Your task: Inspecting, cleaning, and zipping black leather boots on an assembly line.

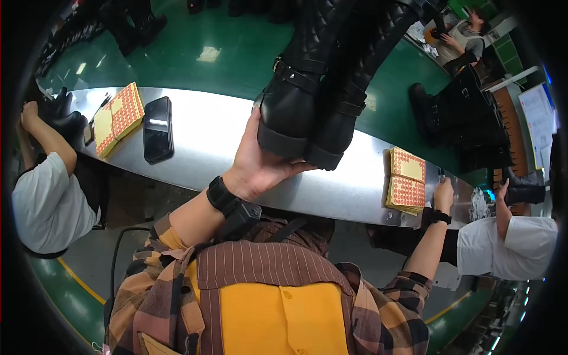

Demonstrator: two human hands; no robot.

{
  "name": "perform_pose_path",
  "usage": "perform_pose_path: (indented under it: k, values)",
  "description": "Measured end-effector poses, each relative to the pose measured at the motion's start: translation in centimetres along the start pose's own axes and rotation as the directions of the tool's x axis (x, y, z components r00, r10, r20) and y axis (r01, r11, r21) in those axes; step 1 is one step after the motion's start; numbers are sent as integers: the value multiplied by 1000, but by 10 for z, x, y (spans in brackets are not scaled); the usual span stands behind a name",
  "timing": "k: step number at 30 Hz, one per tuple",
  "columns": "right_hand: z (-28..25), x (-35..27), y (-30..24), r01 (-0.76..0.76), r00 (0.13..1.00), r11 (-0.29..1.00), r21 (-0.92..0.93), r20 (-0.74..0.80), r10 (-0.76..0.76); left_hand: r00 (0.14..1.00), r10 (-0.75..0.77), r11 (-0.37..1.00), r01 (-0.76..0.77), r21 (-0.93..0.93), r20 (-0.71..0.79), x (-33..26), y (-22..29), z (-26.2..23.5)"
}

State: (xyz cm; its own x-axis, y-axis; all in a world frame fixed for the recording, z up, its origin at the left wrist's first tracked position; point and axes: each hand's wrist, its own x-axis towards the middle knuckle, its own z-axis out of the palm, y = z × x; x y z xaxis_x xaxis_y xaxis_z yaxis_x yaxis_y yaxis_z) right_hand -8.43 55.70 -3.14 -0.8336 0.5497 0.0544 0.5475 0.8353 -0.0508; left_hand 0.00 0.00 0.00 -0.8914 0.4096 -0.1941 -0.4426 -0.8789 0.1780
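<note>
My left hand supports a pair of tall black boots from below, its fingers wrapped round the lower part of the near boot. Quilted shafts and buckled ankle straps show on the pair, and the other boot sits close beside the first. Both are raised over the metal table edge. Off to the right, my right hand is closed beside a banded stack of red-and-cream sticker sheets. A slim dark pen-like thing sticks out of its fingers.
On the metal ledge at left lie a black phone and another sticker stack. More black boots stand on the green belt. Co-workers in white sleeves are at both sides, handling boots; another person is across.
</note>
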Motion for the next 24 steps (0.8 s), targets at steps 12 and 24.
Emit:
perform_pose_path:
  k: [12, 24]
  values:
    - [-50, -106, -136, 370, 903, 850, 376, -362, -233, 996, -79, 994, 75, -82, -49, -1, 8, 10]
    - [-25, -10, 93, -178, 955, 968, 174, -205, 213, 963, 83, 997, -80, 25, -255, -1, 4, 4]
